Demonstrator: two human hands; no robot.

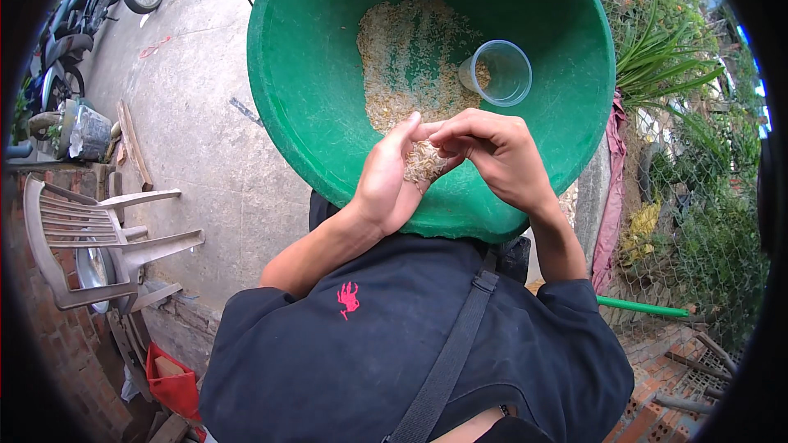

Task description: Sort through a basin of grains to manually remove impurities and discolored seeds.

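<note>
My left hand (pixel 384 179) is cupped, palm up, over the near side of a large green basin (pixel 287 90). A small heap of pale, mixed grain (pixel 423 164) lies in that palm. Bent over the heap is my right hand (pixel 502 152), its fingertips pinched together at the grain; what they grip is too small to make out. Loose grain (pixel 419 57) spreads across the basin's bottom, thinned into streaks in places. A clear plastic cup (pixel 513 74) lies tipped on its side there, with a little grain inside it, just beyond my right hand.
The basin rests close against my body. On the left are a concrete floor (pixel 205 115), a tipped plastic chair (pixel 90 230), a bucket (pixel 84 133) and a parked motorbike (pixel 74 25). To the right stand a wire fence (pixel 698 221), plants (pixel 665 66) and a green pole (pixel 644 307).
</note>
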